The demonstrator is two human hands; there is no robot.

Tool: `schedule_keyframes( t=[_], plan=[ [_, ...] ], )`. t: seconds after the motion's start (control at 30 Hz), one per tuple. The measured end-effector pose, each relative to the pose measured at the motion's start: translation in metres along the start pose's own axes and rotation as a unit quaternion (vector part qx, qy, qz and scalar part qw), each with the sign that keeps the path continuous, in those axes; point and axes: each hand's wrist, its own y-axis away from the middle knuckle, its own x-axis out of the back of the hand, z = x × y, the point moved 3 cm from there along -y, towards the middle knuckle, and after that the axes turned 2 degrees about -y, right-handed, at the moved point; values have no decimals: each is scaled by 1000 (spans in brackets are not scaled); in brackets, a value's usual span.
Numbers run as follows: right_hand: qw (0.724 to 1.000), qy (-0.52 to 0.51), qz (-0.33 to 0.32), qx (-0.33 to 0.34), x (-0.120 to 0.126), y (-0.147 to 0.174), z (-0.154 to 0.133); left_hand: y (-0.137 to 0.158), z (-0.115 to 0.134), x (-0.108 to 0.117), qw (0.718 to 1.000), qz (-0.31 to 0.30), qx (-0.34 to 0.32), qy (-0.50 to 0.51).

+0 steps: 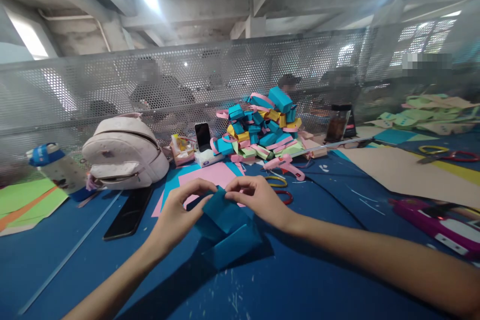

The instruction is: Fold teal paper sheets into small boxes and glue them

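A partly folded blue paper box point(234, 245) is held up over the blue table, its flaps standing at angles. My left hand point(180, 210) pinches the upper left edge of one flap between thumb and fingers. On the other side, my right hand point(258, 197) pinches the same flap near its top right corner. Just beyond my hands lie pink paper sheets point(202, 174). Beside my right hand are scissors with yellow and red handles point(283, 197), partly hidden, and a pink glue gun point(285, 165).
A pile of blue, yellow and pink paper pieces point(258, 127) stands against the perforated metal screen point(210, 70). At left are a white backpack point(125, 152), a bottle point(60, 170) and a black phone point(129, 213). A magenta device point(435, 225) and large beige paper point(390, 165) lie at right.
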Motion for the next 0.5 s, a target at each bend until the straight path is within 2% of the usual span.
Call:
schedule_keyframes(
  t=[0.2, 0.37, 0.5],
  plan=[
    [999, 12, -29, -23, -4, 4, -5, -1, 9, 7, 997, 5, -46, -60],
    [999, 6, -42, -19, -6, 4, -6, 1, 12, 3, 986, -27, -131, -97],
    [999, 3, -41, -17, -5, 4, -5, 2, 13, 5, 978, -20, -166, -123]
  ],
)
